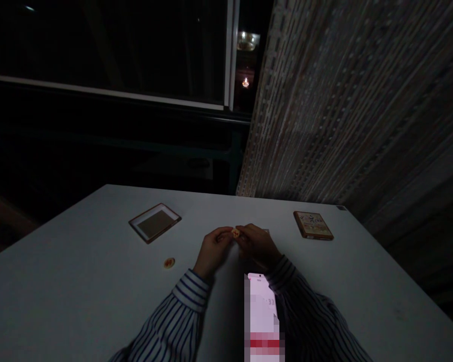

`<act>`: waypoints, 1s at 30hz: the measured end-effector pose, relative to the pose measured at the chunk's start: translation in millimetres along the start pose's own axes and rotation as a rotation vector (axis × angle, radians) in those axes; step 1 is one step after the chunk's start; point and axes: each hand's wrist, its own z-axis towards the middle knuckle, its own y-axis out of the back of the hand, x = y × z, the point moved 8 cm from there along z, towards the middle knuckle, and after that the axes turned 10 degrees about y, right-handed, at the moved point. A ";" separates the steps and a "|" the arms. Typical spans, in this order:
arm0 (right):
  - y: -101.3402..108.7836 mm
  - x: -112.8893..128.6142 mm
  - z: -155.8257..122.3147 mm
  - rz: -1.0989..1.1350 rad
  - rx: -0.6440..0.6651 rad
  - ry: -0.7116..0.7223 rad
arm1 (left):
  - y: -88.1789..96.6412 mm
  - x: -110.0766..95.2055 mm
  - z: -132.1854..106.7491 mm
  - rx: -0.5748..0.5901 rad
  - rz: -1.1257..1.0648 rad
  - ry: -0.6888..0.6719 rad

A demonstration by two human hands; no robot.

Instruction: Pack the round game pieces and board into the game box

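Over the middle of the table, my left hand [214, 250] and my right hand [257, 245] meet at the fingertips. Both pinch a small pale round game piece [236, 233] with a dark reddish mark. A second round piece [169, 263], pale with red marks, lies flat on the table to the left of my left hand. Just below my right wrist is a lit phone [262, 301], its screen partly blurred out. The corner of some flat thing shows behind my right hand; the hand hides the rest.
On the white table [79, 291], a shallow brown-rimmed tray or box lid [155, 222] lies at the back left. A flat box [313, 225] with a printed top sits at the back right. Beyond the far edge hang string curtains [305, 100] beside a dark window [109, 45].
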 end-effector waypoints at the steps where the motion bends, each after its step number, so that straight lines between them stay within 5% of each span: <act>1: 0.9 -1.6 -0.1 -0.001 -0.004 -0.006 | -1.3 -1.3 0.9 -0.001 0.008 -0.003; 20: 28.8 -30.2 2.7 -0.007 -0.113 0.030 | -36.2 -23.6 33.2 0.191 0.081 0.032; 30: 40.3 -53.7 -5.2 -0.057 -0.109 0.015 | -60.8 -13.6 47.7 0.267 0.052 0.047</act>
